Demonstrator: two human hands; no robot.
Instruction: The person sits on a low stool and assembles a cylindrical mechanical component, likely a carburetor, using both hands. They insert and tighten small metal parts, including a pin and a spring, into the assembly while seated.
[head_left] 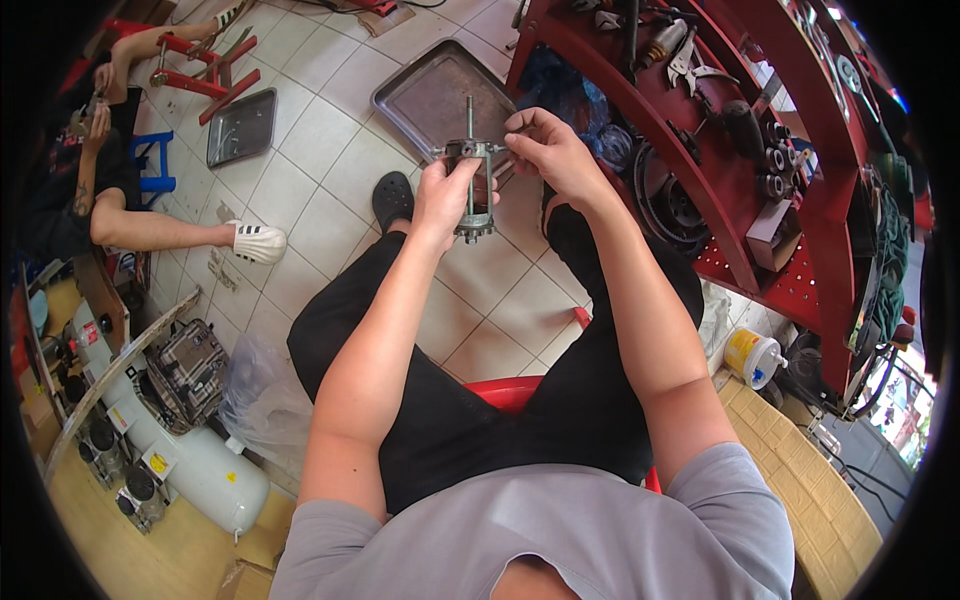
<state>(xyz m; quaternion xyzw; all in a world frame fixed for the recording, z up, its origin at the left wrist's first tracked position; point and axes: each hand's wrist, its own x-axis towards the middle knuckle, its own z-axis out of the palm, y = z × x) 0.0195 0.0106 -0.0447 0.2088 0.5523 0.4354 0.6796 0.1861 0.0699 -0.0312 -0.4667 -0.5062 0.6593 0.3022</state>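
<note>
Upright in my left hand [439,203], between my knees, is a grey metal cage-like mechanical part [480,222]. A long thin rod [470,112] stands up out of its top, and bolts show around its toothed-looking lower end. My left fingers wrap round its side, with the thumb across the front. My right hand [560,155] is at the upper right of the part. Its thumb and forefinger close on a small piece at the side, mostly hidden by the fingertips, so its kind cannot be made out. Beyond the part a shallow metal tray [405,82] lies on the tiled floor.
A red tool rack [640,115] with pliers and sockets stands close on my right. Another person [165,225] sits at the left, near a smaller dark tray [242,128]. A white tank [205,470] is at lower left, a white-and-yellow bucket [752,357] at right.
</note>
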